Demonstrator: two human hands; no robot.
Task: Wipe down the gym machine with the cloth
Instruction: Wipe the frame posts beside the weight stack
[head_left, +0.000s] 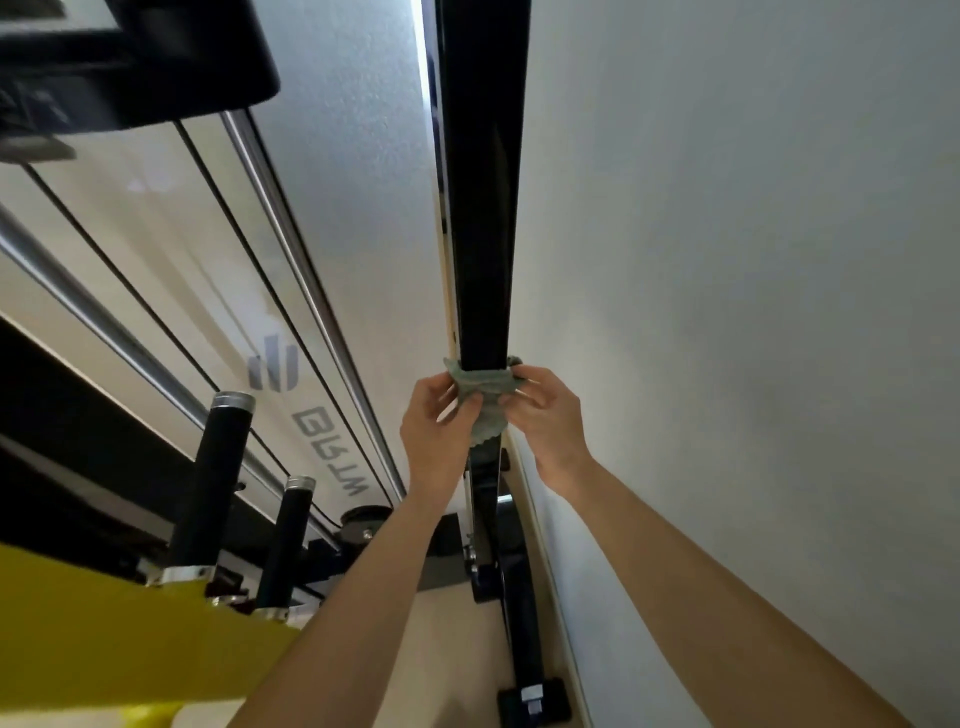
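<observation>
A glossy black upright post of the gym machine runs up the middle of the head view, close to the wall. A grey-green cloth is wrapped around the post at mid-height, its loose end hanging below. My left hand pinches the cloth on the post's left side. On the right side my right hand pinches the cloth's other end. Both forearms reach up from the bottom of the frame.
A white wall stands right behind the post. To the left are a pale shield panel with a logo, chrome guide rods, two black pegs on a yellow frame. The post's black base foot sits on the floor.
</observation>
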